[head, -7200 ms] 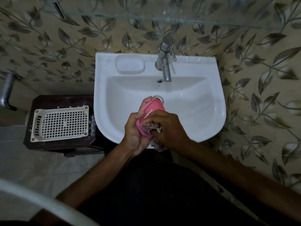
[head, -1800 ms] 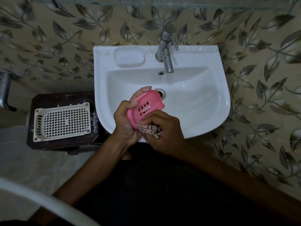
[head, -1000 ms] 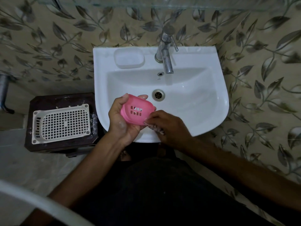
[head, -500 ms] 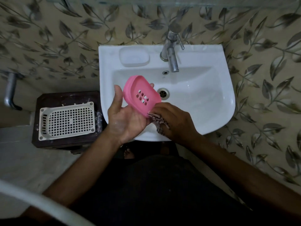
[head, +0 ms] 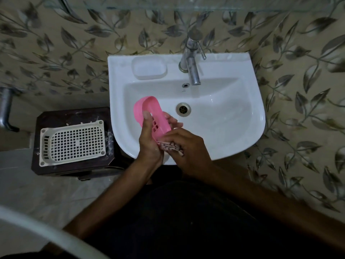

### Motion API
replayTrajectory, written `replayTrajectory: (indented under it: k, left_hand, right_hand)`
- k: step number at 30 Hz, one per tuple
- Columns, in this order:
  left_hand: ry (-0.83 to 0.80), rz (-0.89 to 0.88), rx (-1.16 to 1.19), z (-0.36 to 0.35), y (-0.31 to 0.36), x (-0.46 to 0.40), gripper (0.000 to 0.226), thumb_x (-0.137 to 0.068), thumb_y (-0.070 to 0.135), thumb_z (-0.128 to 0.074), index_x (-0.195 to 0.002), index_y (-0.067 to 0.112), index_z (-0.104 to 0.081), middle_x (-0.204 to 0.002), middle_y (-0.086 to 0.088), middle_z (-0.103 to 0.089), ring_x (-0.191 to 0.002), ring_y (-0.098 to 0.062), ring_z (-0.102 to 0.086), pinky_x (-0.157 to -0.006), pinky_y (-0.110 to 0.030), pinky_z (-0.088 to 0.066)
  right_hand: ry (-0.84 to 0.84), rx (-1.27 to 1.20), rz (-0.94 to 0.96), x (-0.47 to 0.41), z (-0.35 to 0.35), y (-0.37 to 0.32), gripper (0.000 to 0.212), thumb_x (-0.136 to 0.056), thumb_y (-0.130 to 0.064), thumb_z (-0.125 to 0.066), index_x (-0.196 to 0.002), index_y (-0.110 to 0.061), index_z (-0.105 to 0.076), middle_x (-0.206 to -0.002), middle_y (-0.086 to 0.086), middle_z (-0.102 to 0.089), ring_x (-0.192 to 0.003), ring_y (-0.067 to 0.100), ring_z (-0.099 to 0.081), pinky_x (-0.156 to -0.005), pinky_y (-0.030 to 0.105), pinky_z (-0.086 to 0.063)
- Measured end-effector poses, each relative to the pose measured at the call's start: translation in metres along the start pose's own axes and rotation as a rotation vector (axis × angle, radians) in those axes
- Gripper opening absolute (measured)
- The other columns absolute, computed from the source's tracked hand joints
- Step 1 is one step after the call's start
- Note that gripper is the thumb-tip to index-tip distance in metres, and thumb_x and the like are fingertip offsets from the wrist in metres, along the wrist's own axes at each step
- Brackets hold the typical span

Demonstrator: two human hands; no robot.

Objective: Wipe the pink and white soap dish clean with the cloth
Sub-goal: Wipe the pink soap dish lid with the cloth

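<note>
Holding the pink soap dish [head: 151, 116] tipped, the left hand [head: 149, 144] lets the right hand [head: 188, 146] rub the bunched-up cloth [head: 170, 146], maybe at its six o'clock end.

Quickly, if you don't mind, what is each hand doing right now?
Left hand: grips the pink soap dish, tilted on edge over the sink.
Right hand: holds the cloth bunched against the dish's lower end.

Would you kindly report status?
Left hand holds pink soap dish over sink. Right hand grips cloth at dish's near end. Nothing obstructing.
</note>
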State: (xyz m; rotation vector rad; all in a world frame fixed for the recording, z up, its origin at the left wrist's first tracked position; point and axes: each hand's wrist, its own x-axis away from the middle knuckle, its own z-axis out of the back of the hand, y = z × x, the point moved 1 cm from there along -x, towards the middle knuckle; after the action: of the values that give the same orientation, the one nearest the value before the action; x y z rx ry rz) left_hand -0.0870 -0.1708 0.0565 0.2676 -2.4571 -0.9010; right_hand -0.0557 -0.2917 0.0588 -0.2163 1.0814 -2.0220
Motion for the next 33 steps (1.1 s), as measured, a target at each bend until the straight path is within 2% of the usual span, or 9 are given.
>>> replayTrajectory:
  k: [4, 9, 14, 18, 21, 23, 27, 29, 33]
  left_hand:
    - [-0.076, -0.069, -0.060, 0.007, 0.006, -0.003, 0.080, -0.069, 0.077, -0.074, -0.100, 0.005, -0.058, -0.086, -0.011, -0.066, -0.092, -0.033, -0.070, -0.094, -0.047, -0.053]
    - [0.104, 0.231, 0.034, -0.007, 0.018, 0.001, 0.071, -0.083, 0.071, -0.056, -0.080, 0.003, -0.076, -0.075, -0.016, -0.071, -0.076, -0.032, -0.072, -0.088, -0.045, -0.056]
    - [0.069, 0.499, 0.047, 0.007, 0.035, -0.012, 0.081, -0.082, 0.077, -0.061, -0.110, 0.002, -0.072, -0.095, -0.017, -0.067, -0.080, -0.030, -0.066, -0.073, -0.037, -0.058]
    - [-0.075, 0.338, 0.028, 0.001, 0.046, -0.014, 0.091, -0.062, 0.064, -0.086, -0.121, -0.003, -0.068, -0.123, -0.023, -0.067, -0.110, -0.035, -0.066, -0.099, -0.044, -0.054]
    - [-0.055, 0.101, -0.121, 0.000, 0.025, -0.008, 0.114, -0.046, 0.063, -0.096, -0.135, 0.005, -0.054, -0.137, -0.018, -0.063, -0.123, -0.027, -0.063, -0.101, -0.035, -0.055]
    - [-0.004, 0.028, -0.134, 0.001, 0.013, -0.006, 0.097, -0.055, 0.058, -0.095, -0.132, 0.010, -0.062, -0.144, -0.025, -0.058, -0.127, -0.029, -0.061, -0.099, -0.034, -0.055]
    - [0.043, 0.198, 0.069, -0.006, 0.017, 0.003, 0.039, -0.083, 0.028, -0.070, -0.112, 0.002, -0.075, -0.121, -0.032, -0.069, -0.118, -0.049, -0.062, -0.108, -0.051, -0.050]
    - [0.061, 0.239, 0.195, -0.009, 0.019, 0.005, 0.044, -0.084, 0.027, -0.064, -0.122, 0.006, -0.072, -0.098, -0.020, -0.074, -0.093, -0.037, -0.066, -0.090, -0.045, -0.056]
    - [0.017, 0.283, 0.150, -0.012, 0.032, -0.001, 0.060, -0.083, 0.038, -0.071, -0.135, 0.012, -0.058, -0.105, -0.016, -0.067, -0.088, -0.031, -0.066, -0.084, -0.044, -0.052]
  right_hand:
    - [0.112, -0.205, -0.118, -0.004, -0.006, -0.016, 0.025, -0.087, -0.009, -0.078, -0.112, -0.008, -0.076, -0.104, 0.004, -0.074, -0.096, 0.011, -0.070, -0.085, 0.021, -0.055]
    - [-0.089, 0.167, 0.209, -0.003, 0.011, 0.024, 0.033, -0.088, -0.012, -0.070, -0.120, -0.006, -0.072, -0.120, 0.010, -0.070, -0.109, 0.022, -0.066, -0.076, 0.037, -0.060]
    - [-0.148, 0.375, 0.500, -0.028, 0.029, 0.045, 0.024, -0.092, -0.011, -0.069, -0.115, -0.008, -0.076, -0.116, 0.012, -0.074, -0.104, 0.027, -0.071, -0.060, 0.038, -0.059]
    - [-0.104, 0.240, 0.288, -0.039, 0.035, 0.032, 0.032, -0.087, -0.012, -0.069, -0.118, -0.011, -0.074, -0.119, 0.006, -0.071, -0.110, 0.024, -0.068, -0.071, 0.042, -0.059]
    - [0.025, 0.009, 0.109, -0.038, 0.024, 0.012, 0.026, -0.085, -0.004, -0.076, -0.112, -0.005, -0.074, -0.109, 0.005, -0.073, -0.100, 0.016, -0.068, -0.080, 0.032, -0.057]
    - [0.084, -0.074, 0.044, -0.033, 0.011, 0.000, 0.023, -0.086, 0.003, -0.077, -0.107, -0.002, -0.074, -0.103, 0.004, -0.072, -0.094, 0.013, -0.068, -0.081, 0.022, -0.052]
    - [0.000, 0.087, 0.159, -0.019, 0.009, 0.013, 0.030, -0.086, -0.009, -0.071, -0.116, -0.007, -0.074, -0.114, 0.009, -0.072, -0.102, 0.022, -0.069, -0.080, 0.031, -0.058]
    - [-0.036, 0.249, 0.263, -0.021, 0.021, 0.033, 0.033, -0.085, -0.017, -0.068, -0.116, -0.009, -0.075, -0.116, 0.010, -0.073, -0.103, 0.024, -0.068, -0.070, 0.039, -0.060]
    - [-0.041, 0.350, 0.285, -0.030, 0.037, 0.048, 0.030, -0.089, -0.017, -0.063, -0.113, -0.007, -0.076, -0.114, 0.010, -0.074, -0.105, 0.026, -0.070, -0.068, 0.041, -0.061]
